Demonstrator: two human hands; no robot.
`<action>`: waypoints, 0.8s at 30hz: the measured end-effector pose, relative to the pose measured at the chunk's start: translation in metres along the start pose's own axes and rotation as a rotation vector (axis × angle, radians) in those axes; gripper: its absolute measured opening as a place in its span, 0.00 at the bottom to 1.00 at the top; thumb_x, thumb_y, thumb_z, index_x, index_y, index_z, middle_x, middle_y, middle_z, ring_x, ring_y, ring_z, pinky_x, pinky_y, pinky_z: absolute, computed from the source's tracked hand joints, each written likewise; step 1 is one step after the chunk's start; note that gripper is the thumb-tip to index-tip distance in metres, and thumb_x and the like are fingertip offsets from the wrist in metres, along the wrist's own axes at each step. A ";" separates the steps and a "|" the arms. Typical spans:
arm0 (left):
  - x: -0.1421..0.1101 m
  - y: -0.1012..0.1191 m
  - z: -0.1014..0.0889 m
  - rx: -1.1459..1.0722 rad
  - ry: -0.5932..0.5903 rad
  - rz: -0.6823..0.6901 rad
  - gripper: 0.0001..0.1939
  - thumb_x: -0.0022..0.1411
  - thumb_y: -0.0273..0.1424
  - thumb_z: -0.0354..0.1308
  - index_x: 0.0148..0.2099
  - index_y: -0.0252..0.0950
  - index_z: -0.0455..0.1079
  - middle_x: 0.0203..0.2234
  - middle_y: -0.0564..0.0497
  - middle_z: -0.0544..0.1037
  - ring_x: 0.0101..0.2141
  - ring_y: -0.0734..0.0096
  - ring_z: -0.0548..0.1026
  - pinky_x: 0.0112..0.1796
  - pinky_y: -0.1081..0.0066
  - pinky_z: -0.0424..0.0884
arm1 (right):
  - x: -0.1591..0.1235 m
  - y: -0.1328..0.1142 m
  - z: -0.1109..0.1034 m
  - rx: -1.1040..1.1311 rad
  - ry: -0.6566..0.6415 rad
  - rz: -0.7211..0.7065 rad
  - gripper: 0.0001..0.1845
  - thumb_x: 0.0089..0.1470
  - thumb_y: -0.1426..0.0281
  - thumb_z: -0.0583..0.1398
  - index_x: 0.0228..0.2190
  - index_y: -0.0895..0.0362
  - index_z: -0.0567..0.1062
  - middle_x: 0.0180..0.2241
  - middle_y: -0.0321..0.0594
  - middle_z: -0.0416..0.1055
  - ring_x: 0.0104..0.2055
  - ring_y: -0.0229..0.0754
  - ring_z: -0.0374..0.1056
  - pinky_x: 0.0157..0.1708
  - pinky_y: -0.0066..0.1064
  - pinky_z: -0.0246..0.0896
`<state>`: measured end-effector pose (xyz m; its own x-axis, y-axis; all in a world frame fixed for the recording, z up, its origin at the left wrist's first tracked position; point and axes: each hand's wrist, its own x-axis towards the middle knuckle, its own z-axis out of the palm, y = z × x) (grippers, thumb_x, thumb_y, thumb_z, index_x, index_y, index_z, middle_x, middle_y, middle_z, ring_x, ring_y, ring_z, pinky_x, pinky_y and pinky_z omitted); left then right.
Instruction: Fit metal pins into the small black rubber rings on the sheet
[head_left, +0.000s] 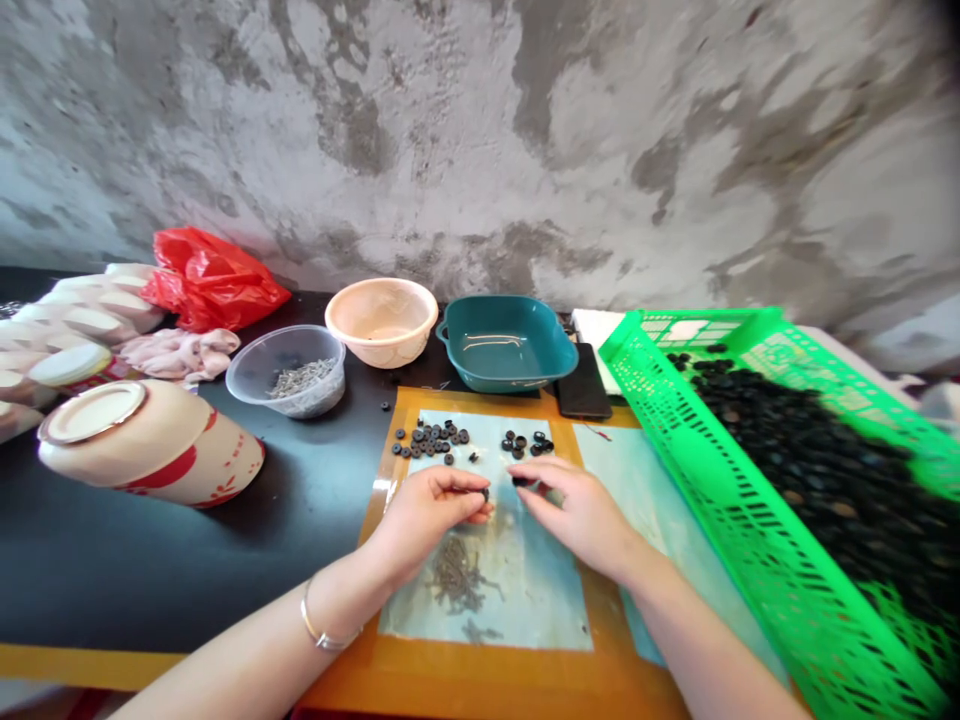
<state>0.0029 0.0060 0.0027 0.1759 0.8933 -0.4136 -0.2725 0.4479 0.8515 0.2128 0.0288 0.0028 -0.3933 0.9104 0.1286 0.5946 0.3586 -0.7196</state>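
Note:
My left hand (442, 505) is closed in a pinch on a small black round part (485, 494), mostly covered by the fingers. A short gap to its right, my right hand (574, 505) pinches another small black part (519, 481) between thumb and forefinger. Both hands are over a pale blue sheet (525, 610) on the table. Beyond the left hand lies a group of small black rings (435, 438) with holes. A second, smaller group of black rings (517, 443) lies past the right fingertips. Nearer me on the sheet is a pile of thin metal pins (456, 575).
A green plastic basket (697, 530) full of black parts stands at the right. Along the back are a teal basin (510, 345), a pink bowl (382, 350), a clear bowl (251, 375) of metal pins and a phone (585, 393). A large cup (176, 450) stands left, near a red bag (214, 280).

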 end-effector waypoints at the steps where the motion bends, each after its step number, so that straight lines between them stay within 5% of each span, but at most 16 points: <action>1: 0.000 0.000 0.000 0.000 0.004 0.006 0.20 0.41 0.35 0.74 0.35 0.30 0.76 0.26 0.49 0.81 0.29 0.68 0.80 0.36 0.68 0.76 | -0.001 -0.005 0.003 0.033 -0.011 -0.037 0.14 0.56 0.74 0.59 0.44 0.52 0.78 0.43 0.40 0.76 0.44 0.42 0.73 0.44 0.35 0.69; 5: -0.002 0.001 0.003 -0.022 0.004 0.025 0.19 0.41 0.34 0.73 0.35 0.31 0.75 0.26 0.51 0.80 0.29 0.69 0.80 0.36 0.69 0.76 | -0.005 -0.014 0.009 0.126 0.005 0.000 0.16 0.53 0.75 0.63 0.45 0.53 0.76 0.40 0.40 0.76 0.40 0.42 0.73 0.43 0.35 0.69; 10: -0.004 0.002 0.003 0.042 -0.005 0.012 0.15 0.44 0.32 0.71 0.34 0.31 0.74 0.24 0.51 0.80 0.26 0.70 0.79 0.34 0.71 0.75 | -0.008 -0.017 0.010 0.151 0.073 0.075 0.10 0.47 0.74 0.67 0.34 0.55 0.76 0.32 0.36 0.76 0.32 0.40 0.71 0.35 0.33 0.69; 24: -0.008 0.001 0.004 0.056 -0.015 0.021 0.13 0.43 0.32 0.71 0.32 0.33 0.75 0.23 0.52 0.80 0.25 0.70 0.78 0.33 0.70 0.75 | -0.011 -0.019 0.017 0.112 0.169 -0.251 0.09 0.50 0.74 0.67 0.35 0.55 0.75 0.33 0.38 0.75 0.37 0.42 0.71 0.38 0.35 0.68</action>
<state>0.0054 -0.0003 0.0083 0.1847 0.9016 -0.3912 -0.2232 0.4262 0.8767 0.1940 0.0084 0.0040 -0.3902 0.8211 0.4165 0.4095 0.5599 -0.7203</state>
